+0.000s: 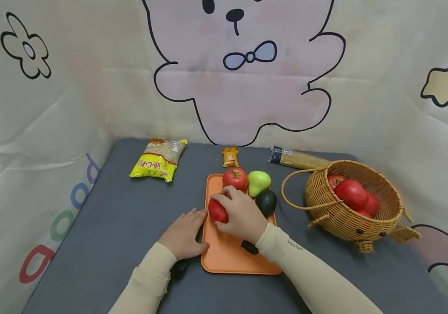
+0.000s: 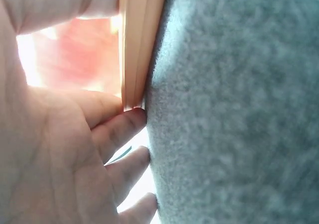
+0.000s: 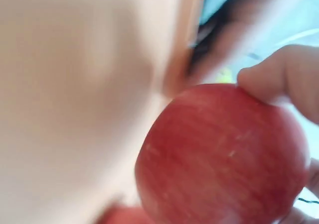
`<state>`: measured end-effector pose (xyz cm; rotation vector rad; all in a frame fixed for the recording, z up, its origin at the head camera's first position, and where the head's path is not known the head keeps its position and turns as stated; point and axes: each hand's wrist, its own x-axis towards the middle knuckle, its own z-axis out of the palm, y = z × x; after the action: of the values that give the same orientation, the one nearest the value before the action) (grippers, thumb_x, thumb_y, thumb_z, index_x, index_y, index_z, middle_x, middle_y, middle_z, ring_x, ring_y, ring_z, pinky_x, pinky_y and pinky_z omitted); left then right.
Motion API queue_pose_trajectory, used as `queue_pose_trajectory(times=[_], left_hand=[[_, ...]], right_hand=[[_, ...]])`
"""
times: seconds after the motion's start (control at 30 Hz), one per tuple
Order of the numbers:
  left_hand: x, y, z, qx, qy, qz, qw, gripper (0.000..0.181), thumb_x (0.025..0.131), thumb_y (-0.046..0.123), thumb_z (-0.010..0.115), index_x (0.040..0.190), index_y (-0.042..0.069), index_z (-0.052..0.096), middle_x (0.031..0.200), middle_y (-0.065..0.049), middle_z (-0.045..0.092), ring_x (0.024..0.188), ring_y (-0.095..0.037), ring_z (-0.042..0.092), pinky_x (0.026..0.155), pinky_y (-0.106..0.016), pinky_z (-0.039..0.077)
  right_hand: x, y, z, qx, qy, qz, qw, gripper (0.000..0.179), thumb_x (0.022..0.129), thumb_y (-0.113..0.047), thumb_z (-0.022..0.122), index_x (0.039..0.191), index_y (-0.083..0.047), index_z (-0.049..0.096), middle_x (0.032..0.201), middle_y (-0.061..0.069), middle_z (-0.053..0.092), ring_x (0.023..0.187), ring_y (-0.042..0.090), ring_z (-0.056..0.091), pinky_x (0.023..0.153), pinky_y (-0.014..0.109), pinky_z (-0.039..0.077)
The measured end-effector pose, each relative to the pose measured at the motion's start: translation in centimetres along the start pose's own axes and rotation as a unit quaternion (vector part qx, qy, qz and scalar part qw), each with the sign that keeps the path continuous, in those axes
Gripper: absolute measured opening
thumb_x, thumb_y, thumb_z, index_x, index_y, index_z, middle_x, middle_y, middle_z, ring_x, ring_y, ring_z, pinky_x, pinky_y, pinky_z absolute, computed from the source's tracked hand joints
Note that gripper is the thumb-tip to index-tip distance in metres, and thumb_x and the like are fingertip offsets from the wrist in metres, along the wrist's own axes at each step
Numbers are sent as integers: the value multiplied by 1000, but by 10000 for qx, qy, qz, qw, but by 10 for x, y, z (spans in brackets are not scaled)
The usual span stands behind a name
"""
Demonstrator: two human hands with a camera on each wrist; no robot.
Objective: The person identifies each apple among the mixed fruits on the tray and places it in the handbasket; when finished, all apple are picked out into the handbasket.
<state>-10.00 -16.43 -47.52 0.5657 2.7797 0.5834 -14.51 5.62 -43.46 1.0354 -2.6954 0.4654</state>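
An orange tray [image 1: 228, 257] lies on the grey table in the head view. Over its left half my right hand [image 1: 245, 216] grips a red apple [image 1: 217, 211], which fills much of the right wrist view with the thumb on its skin [image 3: 224, 154]. Another red apple [image 1: 235, 176] sits at the tray's far end, beside a green pear [image 1: 258, 182] and a dark avocado [image 1: 266, 201] at the right edge. My left hand [image 1: 184, 233] rests at the tray's left side, its fairly straight fingers touching the tray wall [image 2: 137, 40] and the table cloth.
A wicker basket [image 1: 326, 224] holding several red apples stands at the right, its handle reaching toward the tray. Behind lie a yellow bag of pasta [image 1: 159, 159], a small orange packet [image 1: 230, 157] and a pack of dry noodles [image 1: 298, 159]. Printed cloth walls surround the table.
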Motion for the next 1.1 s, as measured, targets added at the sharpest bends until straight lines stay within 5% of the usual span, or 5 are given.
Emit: queue_pose_trajectory(times=[0.33, 0.47, 0.6, 0.8, 1.1], left_hand=[[-1, -2, 0, -214, -224, 14, 9995, 93, 92, 44, 78, 165, 2, 37, 167, -12, 42, 158, -35, 31, 126, -57, 26], [-1, -3, -1, -228, -189, 60, 9995, 93, 92, 44, 78, 165, 2, 37, 167, -14, 42, 157, -36, 32, 125, -59, 27], [-1, -3, -2, -240, -150, 111, 9995, 93, 92, 43, 78, 164, 1, 37, 167, -15, 41, 156, -38, 32, 124, -60, 28], [-1, -5, -1, -227, -93, 220, 9995, 94, 91, 45, 79, 163, -1, 39, 165, -18, 43, 155, -41, 34, 123, -63, 29], [-2, -3, -6, -189, -222, 92, 9995, 94, 92, 44, 77, 165, 1, 36, 167, -16, 41, 156, -39, 32, 124, -61, 28]], right_hand=[[-83, 17, -119, 10, 1386, -3, 9904, 66, 73, -22, 96, 133, -11, 70, 116, 16, 61, 99, 31, 64, 79, 50, 62], [-116, 55, -164, -262, 1639, 1104, 9799, 75, 73, -21, 95, 141, -10, 65, 124, 20, 58, 102, 37, 63, 77, 61, 63], [-144, 99, -198, -246, 1526, 2528, 9551, 79, 79, -24, 92, 149, -10, 57, 133, 23, 53, 108, 46, 59, 80, 74, 57], [-172, 154, -219, 16, 1249, 3618, 9239, 83, 89, -30, 85, 157, -5, 47, 140, 31, 46, 113, 55, 53, 83, 79, 53], [-189, 198, -207, 112, 610, 4261, 9025, 73, 103, -41, 64, 148, 12, 41, 135, 37, 49, 109, 55, 53, 80, 70, 56]])
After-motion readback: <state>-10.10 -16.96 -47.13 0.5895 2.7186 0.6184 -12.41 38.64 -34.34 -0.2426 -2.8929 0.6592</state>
